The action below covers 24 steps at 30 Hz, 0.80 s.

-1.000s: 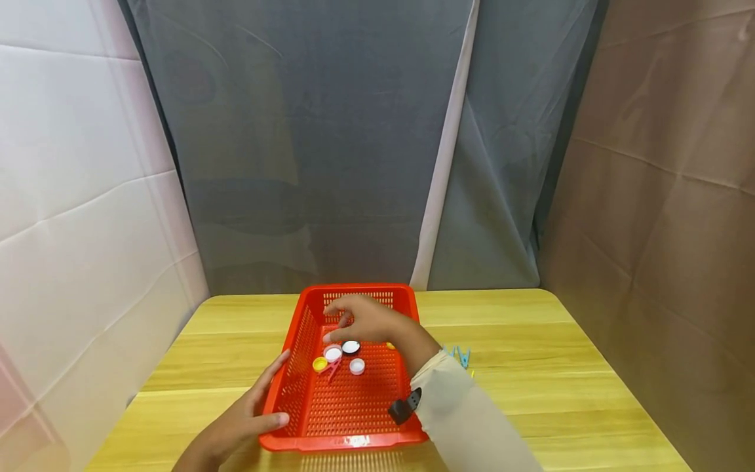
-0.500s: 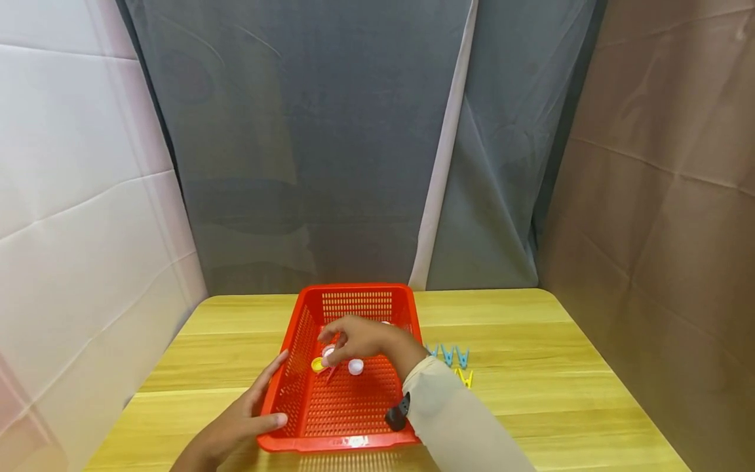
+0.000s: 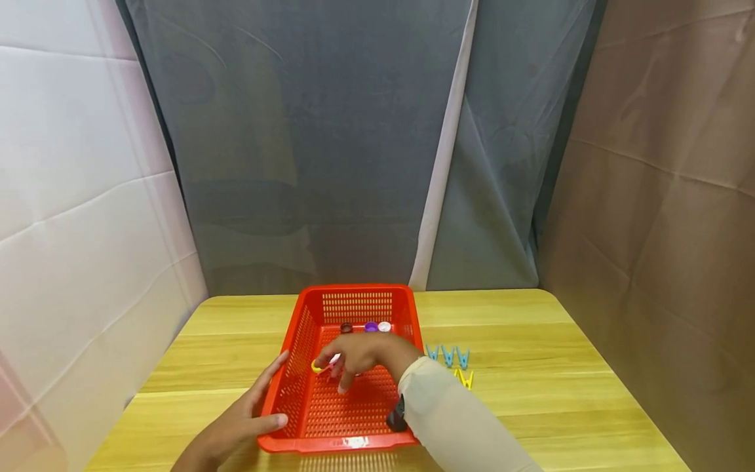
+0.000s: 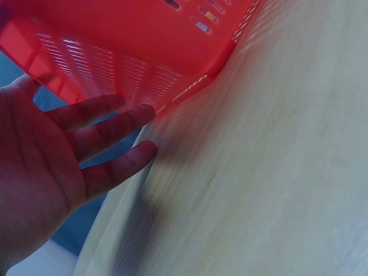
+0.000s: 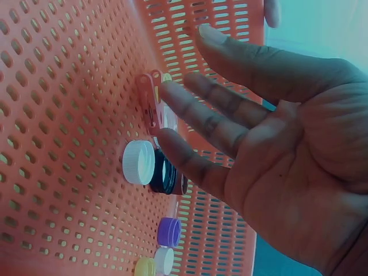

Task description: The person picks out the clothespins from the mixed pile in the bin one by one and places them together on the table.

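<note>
A red plastic basket [image 3: 354, 444] stands on the table in the head view. Along its left side lies my left hand [image 3: 242, 419], fingers straight against the outer wall and thumb at the near-left rim. Inside the basket my right hand [image 3: 356, 354] reaches low, its fingers apart with nothing between them in the right wrist view. Just by its fingertips is a pink clothespin [image 5: 150, 100]. A white bottle cap [image 5: 138, 163] and a black cap [image 5: 163, 172] lie close below. The yellow cap [image 3: 316, 366] is partly hidden by the right hand in the head view.
Toward the basket's far end sit a brown cap [image 3: 346, 327], a purple cap [image 3: 371, 326] and another white cap [image 3: 385, 326]. Blue clothespins [image 3: 447, 356] and a yellow clothespin [image 3: 464, 379] lie on the wooden table [image 3: 548, 393] to the right. Fabric curtains surround the table.
My right hand has come lower and nearer inside the basket, over the pink clothespin. This uncovers the brown, purple and white caps at the far end. The left hand stays put.
</note>
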Each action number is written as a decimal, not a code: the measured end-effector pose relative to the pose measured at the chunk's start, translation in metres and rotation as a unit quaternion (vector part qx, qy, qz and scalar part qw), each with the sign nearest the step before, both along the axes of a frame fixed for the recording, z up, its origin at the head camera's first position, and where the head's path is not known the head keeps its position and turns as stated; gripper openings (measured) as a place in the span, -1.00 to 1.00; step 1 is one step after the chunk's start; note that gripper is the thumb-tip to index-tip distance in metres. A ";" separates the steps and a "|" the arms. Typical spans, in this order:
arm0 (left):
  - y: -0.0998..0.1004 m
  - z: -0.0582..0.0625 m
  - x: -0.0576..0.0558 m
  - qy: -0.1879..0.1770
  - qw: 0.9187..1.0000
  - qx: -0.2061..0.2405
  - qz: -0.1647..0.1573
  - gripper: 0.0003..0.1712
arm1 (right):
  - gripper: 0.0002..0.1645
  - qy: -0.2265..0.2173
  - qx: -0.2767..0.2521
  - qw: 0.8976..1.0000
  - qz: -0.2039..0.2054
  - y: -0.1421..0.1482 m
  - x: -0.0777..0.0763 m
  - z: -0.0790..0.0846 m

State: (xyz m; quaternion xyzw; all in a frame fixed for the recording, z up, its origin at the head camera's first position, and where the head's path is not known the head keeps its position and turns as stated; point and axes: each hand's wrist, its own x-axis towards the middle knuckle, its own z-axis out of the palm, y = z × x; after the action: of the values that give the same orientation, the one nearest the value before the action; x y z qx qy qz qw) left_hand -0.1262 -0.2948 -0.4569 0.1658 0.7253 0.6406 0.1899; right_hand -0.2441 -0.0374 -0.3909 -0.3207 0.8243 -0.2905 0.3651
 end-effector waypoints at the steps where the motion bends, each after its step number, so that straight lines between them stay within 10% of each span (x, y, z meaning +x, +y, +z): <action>1: 0.000 0.000 0.000 0.001 1.000 -0.002 0.001 0.07 | -0.22 0.001 0.006 1.000 0.003 0.000 0.000 0.000; 24: -0.001 0.002 0.000 -0.005 1.000 -0.002 -0.003 0.07 | -0.14 0.035 0.118 0.991 0.050 -0.009 0.001 -0.005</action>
State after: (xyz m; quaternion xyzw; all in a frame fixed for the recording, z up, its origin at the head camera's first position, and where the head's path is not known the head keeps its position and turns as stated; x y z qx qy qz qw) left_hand -0.1259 -0.2954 -0.4552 0.1640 0.7248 0.6399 0.1958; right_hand -0.2429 -0.0463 -0.3957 -0.3260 0.8479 -0.1609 0.3859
